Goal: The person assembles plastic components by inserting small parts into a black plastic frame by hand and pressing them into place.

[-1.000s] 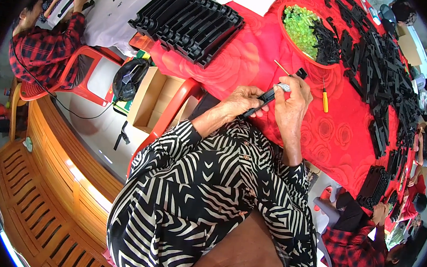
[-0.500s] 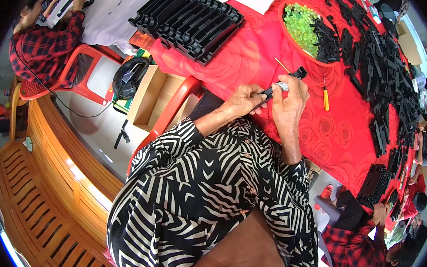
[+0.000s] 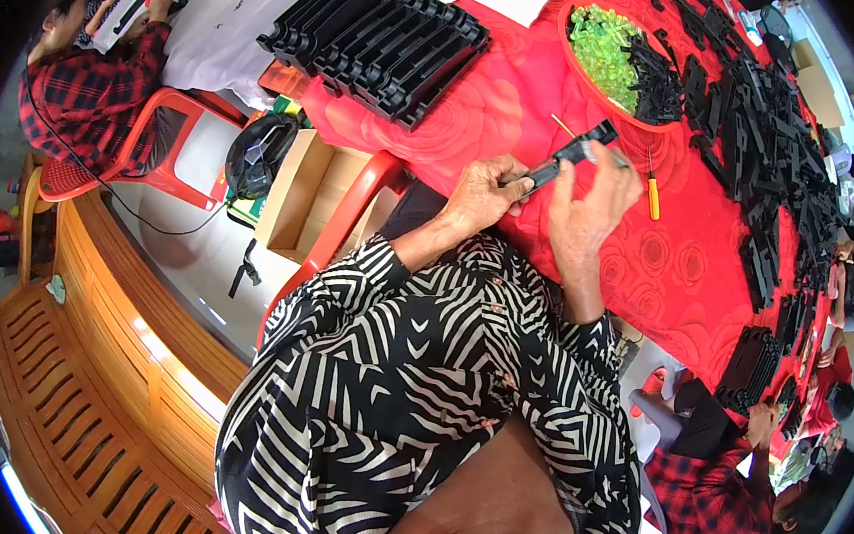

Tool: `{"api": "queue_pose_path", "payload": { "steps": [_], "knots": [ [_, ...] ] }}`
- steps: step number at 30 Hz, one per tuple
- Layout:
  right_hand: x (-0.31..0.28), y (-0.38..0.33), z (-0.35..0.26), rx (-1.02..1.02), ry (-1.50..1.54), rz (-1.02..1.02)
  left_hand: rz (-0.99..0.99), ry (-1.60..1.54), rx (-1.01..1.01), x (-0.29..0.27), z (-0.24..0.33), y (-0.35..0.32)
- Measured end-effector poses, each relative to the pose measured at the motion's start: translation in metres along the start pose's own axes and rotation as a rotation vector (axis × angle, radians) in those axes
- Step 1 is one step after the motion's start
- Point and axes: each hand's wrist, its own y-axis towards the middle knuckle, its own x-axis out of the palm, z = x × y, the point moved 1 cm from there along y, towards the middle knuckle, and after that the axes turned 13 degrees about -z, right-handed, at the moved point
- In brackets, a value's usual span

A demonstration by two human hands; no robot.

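Note:
Above the red tablecloth [image 3: 519, 114], my left hand [image 3: 481, 196] pinches the near end of a long, narrow black plastic part [image 3: 545, 173]. The part slants up and away to the right. My right hand [image 3: 592, 205] is beside its far half, thumb and fingers apart, the fingertips slightly smeared and close to the part. Whether they touch it is hard to tell. A screwdriver with a yellow handle [image 3: 653, 199] lies to the right of that hand. Just beyond the part shows a thin yellowish rod [image 3: 563, 125], its lower end hidden.
An orange-rimmed bowl [image 3: 575, 66] holds green translucent pieces and small black parts. Stacked black plastic frames [image 3: 384, 48] lie at the far left, with heaped black strips [image 3: 749, 132] on the right. A red chair [image 3: 379, 173] and an open cardboard box [image 3: 297, 197] are at my left. Other people work nearby.
My right hand has loosened from the black part, its fingers spreading and shifting to the right. More of the part now shows. My left hand keeps its grip and has barely moved.

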Motion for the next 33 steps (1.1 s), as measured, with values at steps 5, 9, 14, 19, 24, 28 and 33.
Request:
{"api": "queue_pose_path", "payload": {
  "steps": [5, 9, 14, 19, 24, 28, 33],
  "knots": [
    [-0.012, 0.001, 0.009, 0.314, 0.408, 0.030, -0.020, -0.080, 0.028, 0.001, 0.002, -0.002],
    [-0.002, -0.004, 0.007, 0.551, 0.915, -0.132, -0.046, -0.018, 0.018, 0.004, 0.004, -0.005],
    [0.014, -0.016, 0.018, 0.630, 1.284, -0.170, -0.105, 0.116, 0.060, 0.006, 0.007, -0.007],
    [0.008, -0.011, 0.016, 0.536, 1.223, -0.214, -0.122, 0.065, 0.014, 0.004, 0.004, -0.004],
    [0.007, -0.014, 0.020, 0.526, 1.294, -0.256, -0.124, 0.018, -0.009, 0.006, -0.001, -0.005],
    [0.009, -0.016, 0.021, 0.599, 1.363, -0.298, -0.067, 0.012, -0.046, 0.007, -0.003, -0.007],
    [0.016, -0.024, 0.015, 0.618, 1.331, -0.172, -0.049, 0.053, -0.016, 0.009, -0.001, -0.010]
  ]
}}
